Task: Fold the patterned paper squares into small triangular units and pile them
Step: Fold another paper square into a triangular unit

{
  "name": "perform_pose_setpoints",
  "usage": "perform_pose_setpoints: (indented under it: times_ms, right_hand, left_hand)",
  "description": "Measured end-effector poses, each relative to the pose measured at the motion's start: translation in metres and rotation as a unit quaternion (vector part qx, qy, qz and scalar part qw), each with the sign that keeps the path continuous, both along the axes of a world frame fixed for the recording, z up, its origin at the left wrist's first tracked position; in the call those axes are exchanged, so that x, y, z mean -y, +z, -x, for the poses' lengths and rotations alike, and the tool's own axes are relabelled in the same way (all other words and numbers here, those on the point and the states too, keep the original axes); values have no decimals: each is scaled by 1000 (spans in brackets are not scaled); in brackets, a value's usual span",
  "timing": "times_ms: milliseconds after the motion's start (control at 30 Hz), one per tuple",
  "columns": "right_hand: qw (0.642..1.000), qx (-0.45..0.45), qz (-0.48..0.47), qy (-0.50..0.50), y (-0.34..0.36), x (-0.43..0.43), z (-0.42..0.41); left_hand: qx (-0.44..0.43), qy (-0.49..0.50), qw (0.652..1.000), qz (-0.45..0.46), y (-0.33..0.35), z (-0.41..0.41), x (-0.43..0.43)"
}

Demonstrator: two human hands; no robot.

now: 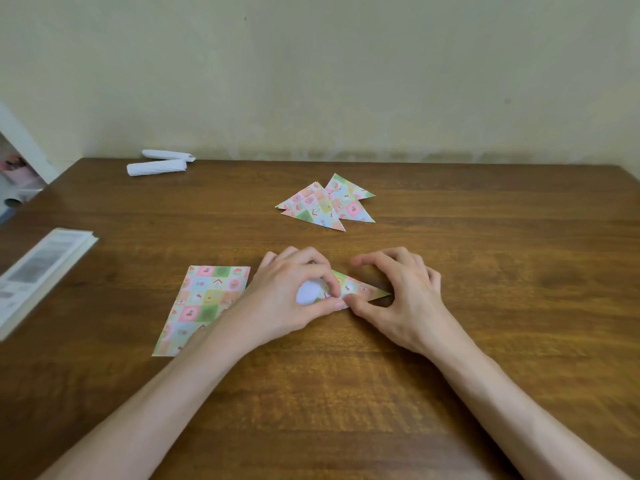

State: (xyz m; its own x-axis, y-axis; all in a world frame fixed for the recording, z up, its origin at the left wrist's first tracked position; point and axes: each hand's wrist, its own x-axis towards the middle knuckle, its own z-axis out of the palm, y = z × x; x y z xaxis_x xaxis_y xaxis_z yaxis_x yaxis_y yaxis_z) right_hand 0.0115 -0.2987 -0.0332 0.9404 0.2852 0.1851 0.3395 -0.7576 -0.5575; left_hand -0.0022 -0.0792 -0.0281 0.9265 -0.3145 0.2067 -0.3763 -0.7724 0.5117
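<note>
— Our forearms (pixel 166 386) reach in from the near edge and meet mid-table, covering much of the near part of the table (pixel 502 341).
— And the hands?
— Our left hand (pixel 294 289) curls over the half-folded triangle (pixel 360 289), thumb and fingers pinching it where the white underside shows. Our right hand (pixel 398 292) arches over the pointed end, thumb tip on the lower edge. Both grip it, low on the wood.
— What crowds us?
— Our left wrist overlaps the unfolded patterned squares (pixel 204 303), just to the left. Farther off, apart from our fingers, sits the pile of finished triangles (pixel 325 206). At the left edge lies a book (pixel 41 271), and two white paper rolls (pixel 156 167) lie near the wall, far left.
— Open room?
— Wood runs open on our right, out to the far corner.
</note>
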Motion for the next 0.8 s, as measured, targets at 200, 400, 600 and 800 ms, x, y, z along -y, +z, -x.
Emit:
perform_pose_setpoints:
  times_ms: [200,400,600,800]
  right_hand:
    - [1000,-7,10,6,1,0,1]
    - [1000,-13,16,8,3,1,1]
    - [1000,-21,16,8,5,2,-1]
    - [998,-52,11,16,10,5,-2]
  left_hand:
    - [-48,-23,999,-11,6,-2,-6]
    - [-129,-81,987,-45,22,-3,-28]
    - [-172,-118,975,-82,31,-5,-40]
    - [-180,-116,973,-91,31,-6,-42]
